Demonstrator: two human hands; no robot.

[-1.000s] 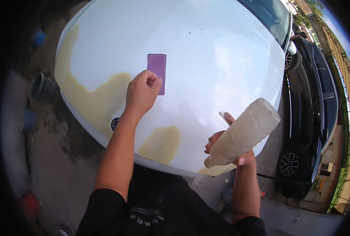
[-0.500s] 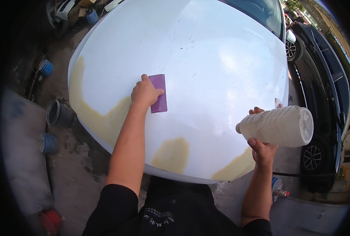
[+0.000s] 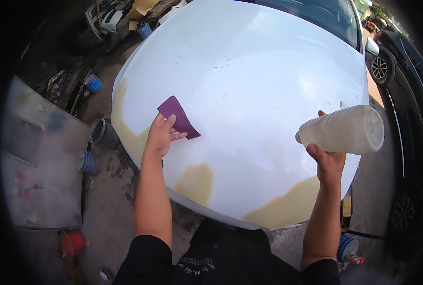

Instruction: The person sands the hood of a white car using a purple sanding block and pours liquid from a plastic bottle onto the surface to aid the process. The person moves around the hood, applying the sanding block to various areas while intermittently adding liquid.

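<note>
Between the thumb and fingers of my left hand (image 3: 160,136) is a purple sheet of sandpaper (image 3: 179,116), tilted up over the left part of a white car hood (image 3: 249,104). My right hand (image 3: 330,164) is wrapped round a large translucent plastic bottle (image 3: 339,130). The bottle lies nearly level above the hood's right side, its narrow neck toward the left and its base toward the right. Dull yellowish patches (image 3: 194,183) show along the hood's front and left edges. Some fingers of my right hand are hidden behind the bottle.
On the left stand a black bucket (image 3: 103,134), blue buckets (image 3: 89,162) and a grey panel (image 3: 45,185). A red bucket (image 3: 72,242) is at the lower left. A dark car (image 3: 406,114) is parked along the right. Another blue bucket (image 3: 347,248) stands near my right elbow.
My left hand has lifted the sandpaper from lying flat on the hood and turned it up, moving toward me and left. The bottle remains in my right hand. The whole view has shifted.
</note>
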